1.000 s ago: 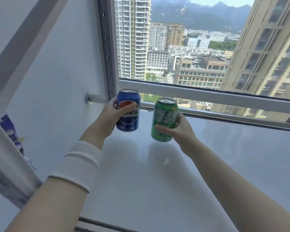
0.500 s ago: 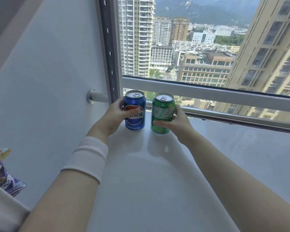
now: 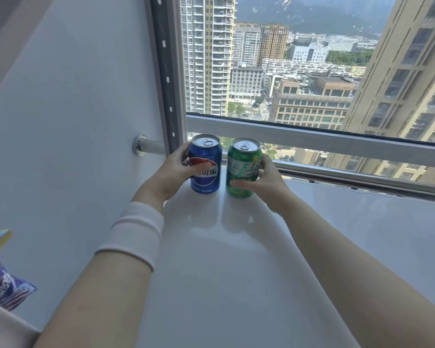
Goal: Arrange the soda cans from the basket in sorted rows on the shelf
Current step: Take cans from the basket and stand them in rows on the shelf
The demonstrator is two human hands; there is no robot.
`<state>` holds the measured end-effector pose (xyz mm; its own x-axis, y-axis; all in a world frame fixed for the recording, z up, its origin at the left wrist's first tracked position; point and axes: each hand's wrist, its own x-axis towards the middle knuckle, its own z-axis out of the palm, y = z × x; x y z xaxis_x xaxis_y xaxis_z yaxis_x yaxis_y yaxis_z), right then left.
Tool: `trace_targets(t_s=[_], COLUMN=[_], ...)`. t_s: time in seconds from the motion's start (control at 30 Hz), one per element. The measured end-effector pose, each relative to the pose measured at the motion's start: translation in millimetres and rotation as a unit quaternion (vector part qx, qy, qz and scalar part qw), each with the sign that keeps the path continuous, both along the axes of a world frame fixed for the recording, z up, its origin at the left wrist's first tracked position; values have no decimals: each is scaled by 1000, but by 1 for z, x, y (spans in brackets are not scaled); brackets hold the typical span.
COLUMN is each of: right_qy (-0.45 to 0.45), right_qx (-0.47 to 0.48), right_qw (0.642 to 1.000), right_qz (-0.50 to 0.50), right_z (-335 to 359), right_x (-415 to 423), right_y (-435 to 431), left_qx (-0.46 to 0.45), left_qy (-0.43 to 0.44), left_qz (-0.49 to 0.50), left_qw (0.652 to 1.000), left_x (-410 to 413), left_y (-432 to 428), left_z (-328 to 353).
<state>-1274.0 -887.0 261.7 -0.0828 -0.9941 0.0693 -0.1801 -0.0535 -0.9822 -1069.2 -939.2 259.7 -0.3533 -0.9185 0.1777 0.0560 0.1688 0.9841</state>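
Note:
A blue Pepsi can [image 3: 206, 156] stands upright at the back left corner of the white shelf [image 3: 236, 272]. My left hand [image 3: 172, 172] grips it from the left, thumb across its front. Right beside it, a small gap apart, a green Sprite can [image 3: 242, 167] stands upright too. My right hand [image 3: 264, 183] holds that can from the right side, thumb low on its front. The basket is out of view.
A white side panel [image 3: 73, 146] walls the shelf on the left, with a metal rod [image 3: 148, 146] and a slotted upright [image 3: 165, 71] at the corner. A window rail [image 3: 337, 146] runs behind the cans. Purple snack packets [image 3: 0, 285] show at the far left.
Both cans came down from the air and further back onto the shelf's back left corner. My hands still hold them. The camera view has tipped downward.

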Motion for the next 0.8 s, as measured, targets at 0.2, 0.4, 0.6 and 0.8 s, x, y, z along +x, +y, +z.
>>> trace_targets(t_s=[0.2, 0.4, 0.6, 0.8], right_qy=[12, 4, -2, 61], right_qx=[-3, -11, -19, -19], right_qw=[1000, 999, 999, 998], right_qz=[25, 36, 33, 24], right_z=[2, 0, -5, -5], right_x=[-1, 2, 4, 3], right_y=[-4, -7, -9, -4], left_qx=[5, 15, 16, 18], left_qy=[-9, -12, -10, -43], left_qz=[4, 10, 11, -1], left_qw=[1000, 1000, 1000, 999], left_x=[1, 1, 1, 1], left_y=[-2, -4, -4, 1], left_z=[-2, -1, -3, -4])
